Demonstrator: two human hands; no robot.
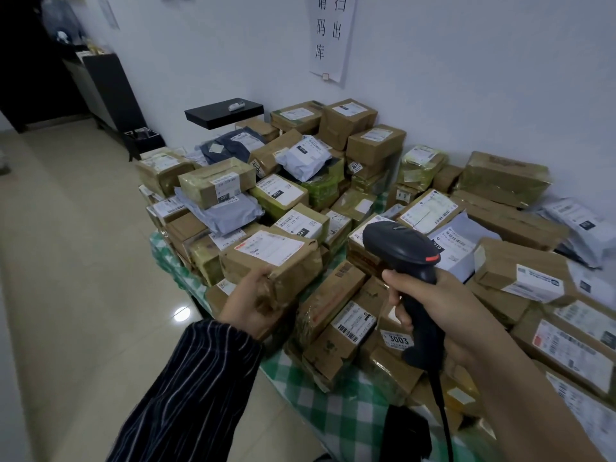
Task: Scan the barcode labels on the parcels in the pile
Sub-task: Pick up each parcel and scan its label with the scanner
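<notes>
A worker's left hand point(256, 303) curls round the near corner of a taped brown parcel point(293, 271) at the front-left edge of the pile point(333, 181) on the table point(336, 418), its white label point(271, 248) face up. The right hand point(446, 315) grips a black scanner point(403, 255) raised above the pile. With labels crowding close, the beam could catch a neighbour's code. A hard tug could spill stacked parcels to the floor point(83, 261).

Green-checked tablecloth point(336, 408) — parcels point(333, 331) piled directly upon it.

left hand point(256, 300) grips a taped parcel point(276, 261) — right hand point(443, 315) holds scanner point(405, 261).
</notes>
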